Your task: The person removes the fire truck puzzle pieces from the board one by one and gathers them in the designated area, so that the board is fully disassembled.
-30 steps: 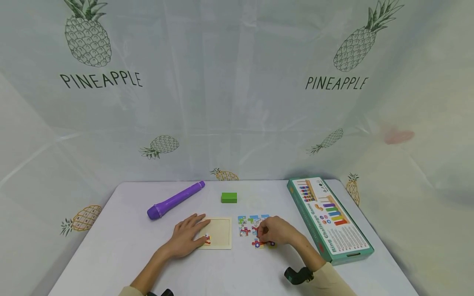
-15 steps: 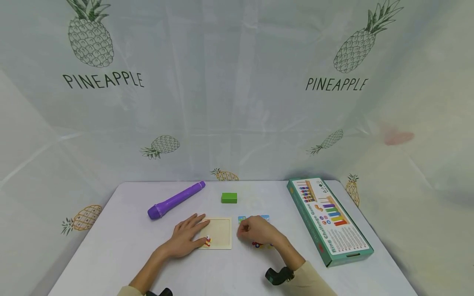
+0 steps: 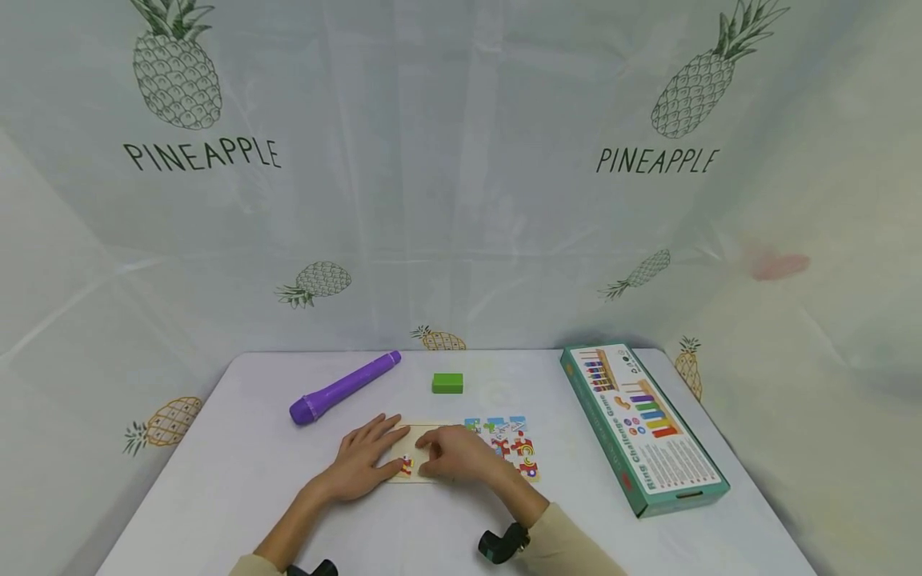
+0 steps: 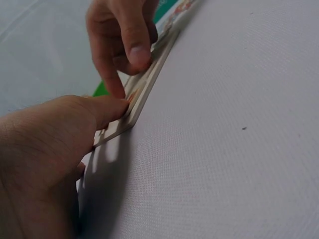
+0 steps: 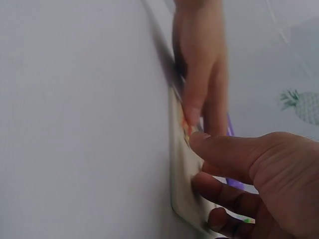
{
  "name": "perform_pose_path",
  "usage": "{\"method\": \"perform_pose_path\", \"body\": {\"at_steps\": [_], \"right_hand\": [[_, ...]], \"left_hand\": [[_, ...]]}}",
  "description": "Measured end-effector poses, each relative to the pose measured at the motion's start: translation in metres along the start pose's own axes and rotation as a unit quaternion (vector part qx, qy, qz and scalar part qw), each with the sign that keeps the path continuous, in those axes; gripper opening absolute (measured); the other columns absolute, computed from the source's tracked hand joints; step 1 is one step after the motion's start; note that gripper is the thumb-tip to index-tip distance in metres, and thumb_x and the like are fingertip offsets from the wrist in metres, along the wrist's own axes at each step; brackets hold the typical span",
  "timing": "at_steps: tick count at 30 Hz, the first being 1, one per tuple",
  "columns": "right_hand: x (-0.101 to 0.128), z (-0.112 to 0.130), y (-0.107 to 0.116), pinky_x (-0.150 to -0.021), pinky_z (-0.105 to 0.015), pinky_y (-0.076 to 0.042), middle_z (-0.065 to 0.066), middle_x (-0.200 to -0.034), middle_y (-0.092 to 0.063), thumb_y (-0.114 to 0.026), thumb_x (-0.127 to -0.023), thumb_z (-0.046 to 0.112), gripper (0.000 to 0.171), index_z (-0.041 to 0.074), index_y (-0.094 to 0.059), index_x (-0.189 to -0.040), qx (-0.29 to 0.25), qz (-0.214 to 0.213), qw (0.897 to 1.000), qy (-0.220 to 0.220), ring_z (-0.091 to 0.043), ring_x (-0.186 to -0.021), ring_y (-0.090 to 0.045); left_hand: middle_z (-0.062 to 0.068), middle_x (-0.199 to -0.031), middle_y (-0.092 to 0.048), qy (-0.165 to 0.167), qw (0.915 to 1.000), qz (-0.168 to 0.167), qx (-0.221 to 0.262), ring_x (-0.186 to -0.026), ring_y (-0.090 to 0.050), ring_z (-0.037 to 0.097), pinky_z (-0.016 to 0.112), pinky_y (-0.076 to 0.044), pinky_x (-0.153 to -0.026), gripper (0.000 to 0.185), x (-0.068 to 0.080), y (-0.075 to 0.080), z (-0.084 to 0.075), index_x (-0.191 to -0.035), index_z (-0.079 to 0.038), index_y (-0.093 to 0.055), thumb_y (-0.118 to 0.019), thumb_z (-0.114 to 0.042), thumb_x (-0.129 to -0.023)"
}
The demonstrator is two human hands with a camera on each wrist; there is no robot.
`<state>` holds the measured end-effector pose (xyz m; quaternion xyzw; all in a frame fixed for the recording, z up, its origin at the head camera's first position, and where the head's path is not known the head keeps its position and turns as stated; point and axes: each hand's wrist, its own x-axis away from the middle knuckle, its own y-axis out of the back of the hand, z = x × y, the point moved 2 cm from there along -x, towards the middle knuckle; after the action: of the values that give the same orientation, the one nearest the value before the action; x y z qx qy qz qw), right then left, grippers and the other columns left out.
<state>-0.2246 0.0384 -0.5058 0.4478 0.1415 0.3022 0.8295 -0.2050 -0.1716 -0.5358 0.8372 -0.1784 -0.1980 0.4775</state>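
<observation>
In the head view, a shallow pale wooden puzzle tray [image 3: 446, 478] lies on the table with one picture puzzle piece [image 3: 406, 464] in its lower left corner. My left hand [image 3: 365, 458] is spread flat over the tray's left side, its thumb on that piece. Above the middle of the tray, my right hand [image 3: 457, 454] has thumb and fingers drawn together, pinching a puzzle piece that they mostly hide. In the right wrist view, the right thumb [image 5: 214, 147] comes right beside the piece under the left thumb [image 5: 194, 102]. Loose puzzle pieces [image 3: 520, 448] lie just right of the tray.
Behind the tray sits a green block [image 3: 447, 384]. A purple microphone-shaped stick [image 3: 346, 389] lies at the back left. To the right is a green and white Ring Challenge Game box [image 3: 644, 428]. A pineapple-print curtain [image 3: 461, 200] hangs past the table's back edge.
My right hand has moved left from the loose pieces to over the tray, uncovering several of those pieces. The left hand has stayed on the tray.
</observation>
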Motion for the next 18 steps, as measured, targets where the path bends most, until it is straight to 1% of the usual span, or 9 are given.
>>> {"method": "perform_pose_path", "body": {"at_steps": [3,8,11,14,18], "right_hand": [[-0.005,0.007,-0.007,-0.052,-0.019,-0.036,0.014,-0.062,-0.052,-0.074,-0.079,0.031,0.04,0.015,-0.067,-0.115,0.016,-0.003,1.0,0.006,0.0,-0.055,-0.044],[-0.009,0.016,-0.015,-0.053,-0.018,-0.036,0.016,-0.062,-0.051,-0.076,-0.077,0.031,0.035,0.017,-0.069,-0.108,0.027,-0.017,0.999,0.001,0.001,-0.056,-0.044],[-0.01,0.02,-0.016,-0.054,-0.018,-0.037,0.015,-0.063,-0.05,-0.076,-0.076,0.028,0.033,0.015,-0.07,-0.105,0.029,-0.026,0.999,0.0,0.0,-0.057,-0.044],[-0.01,0.021,-0.015,-0.056,-0.018,-0.037,0.013,-0.068,-0.051,-0.076,-0.075,0.028,0.034,0.014,-0.069,-0.105,0.034,-0.029,0.999,-0.001,-0.001,-0.06,-0.044],[-0.01,0.022,-0.015,-0.059,-0.018,-0.037,0.009,-0.076,-0.054,-0.076,-0.076,0.032,0.034,0.016,-0.067,-0.104,0.033,-0.026,0.999,-0.006,-0.001,-0.065,-0.044]], "left_hand": [[0.006,-0.152,-0.031,0.0,1.0,0.001,-0.001,-0.14,-0.02,0.036,0.063,-0.018,-0.1,0.055,0.0,0.0,0.0,-0.142,-0.02,-0.044,-0.056,-0.041,-0.092],[0.006,-0.152,-0.03,0.001,1.0,0.003,0.0,-0.14,-0.019,0.036,0.064,-0.017,-0.1,0.055,-0.001,0.001,-0.002,-0.142,-0.02,-0.043,-0.056,-0.039,-0.092],[0.007,-0.152,-0.03,0.001,1.0,0.001,0.004,-0.14,-0.019,0.037,0.064,-0.017,-0.1,0.055,-0.001,0.001,-0.002,-0.142,-0.019,-0.043,-0.056,-0.039,-0.093],[0.007,-0.152,-0.03,-0.003,1.0,0.003,0.001,-0.14,-0.019,0.037,0.063,-0.016,-0.1,0.058,0.0,0.0,-0.001,-0.142,-0.02,-0.042,-0.056,-0.043,-0.091],[0.007,-0.153,-0.027,-0.013,0.9998,0.011,-0.006,-0.141,-0.017,0.037,0.062,-0.015,-0.101,0.067,0.001,-0.001,0.002,-0.144,-0.02,-0.039,-0.058,-0.051,-0.087]]}}
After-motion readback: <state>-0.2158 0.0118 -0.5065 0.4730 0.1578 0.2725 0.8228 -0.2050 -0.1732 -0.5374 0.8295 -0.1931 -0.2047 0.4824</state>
